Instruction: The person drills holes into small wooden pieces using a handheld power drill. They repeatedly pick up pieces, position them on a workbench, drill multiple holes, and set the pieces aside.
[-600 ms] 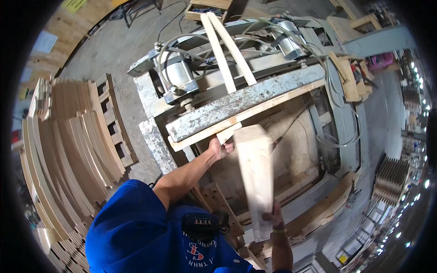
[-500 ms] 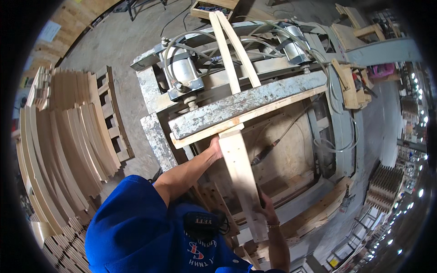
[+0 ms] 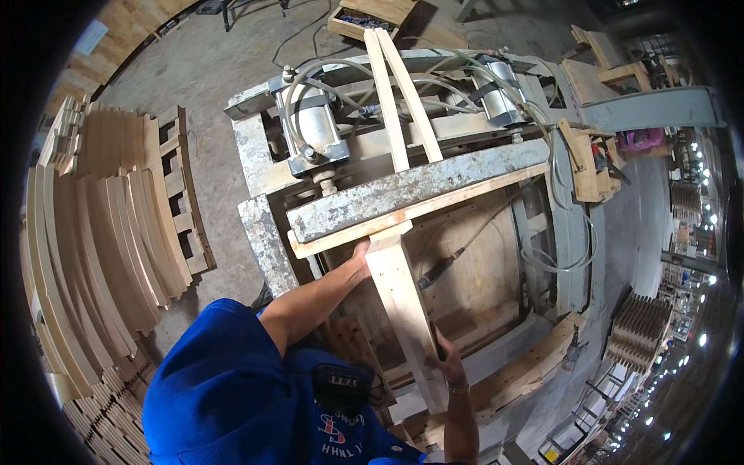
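Head view: wooden post point(image 3: 397, 291), its far end at the wooden strip point(image 3: 465, 192) along the metal beam point(image 3: 418, 185).
Left hand point(image 3: 362, 255): beside the post's far end; fingers hidden, grip cannot be told.
Right hand point(image 3: 449, 363): fingers closed on the post's near part.

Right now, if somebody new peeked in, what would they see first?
Probably the pale beam in the middle, with the right hand on its side near the lower end and the left hand by its upper end. Past it, at the top, two shiny cylinders sit on the grey machine. Far left, curved boards lie stacked.
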Demonstrator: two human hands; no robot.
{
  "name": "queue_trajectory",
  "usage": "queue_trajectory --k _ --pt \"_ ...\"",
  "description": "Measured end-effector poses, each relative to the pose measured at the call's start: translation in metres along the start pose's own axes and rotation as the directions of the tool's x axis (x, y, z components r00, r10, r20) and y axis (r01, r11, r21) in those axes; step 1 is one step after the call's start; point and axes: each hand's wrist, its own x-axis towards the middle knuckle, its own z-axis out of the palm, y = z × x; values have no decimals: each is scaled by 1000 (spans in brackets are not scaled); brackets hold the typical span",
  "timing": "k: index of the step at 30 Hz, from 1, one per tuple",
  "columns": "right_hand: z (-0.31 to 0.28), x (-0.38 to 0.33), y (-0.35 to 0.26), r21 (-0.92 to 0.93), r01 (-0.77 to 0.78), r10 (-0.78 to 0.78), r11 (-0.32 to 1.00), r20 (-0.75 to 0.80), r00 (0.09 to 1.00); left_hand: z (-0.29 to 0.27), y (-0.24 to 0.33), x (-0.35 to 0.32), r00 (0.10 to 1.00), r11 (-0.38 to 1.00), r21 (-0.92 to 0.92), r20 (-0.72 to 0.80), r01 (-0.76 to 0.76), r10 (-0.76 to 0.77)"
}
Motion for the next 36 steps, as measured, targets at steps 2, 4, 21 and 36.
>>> queue_trajectory --k 2,4,21,36 --pt "0 0 -14 -34 60 -59 998 38 998 -9 2 3 989 993 -113 149 36 -19" --pt "2 -7 -17 -41 125 -123 991 38 992 5 -4 1 1000 1000 -5 8 -27 27" --pt "1 -22 43 221 45 -18 974 -122 992 38 -13 -67 931 837 514 -180 -186 317" --pt "20 33 155 196 125 -7 973 -513 858 81 -7 -69 955 450 892 -177 53 239"
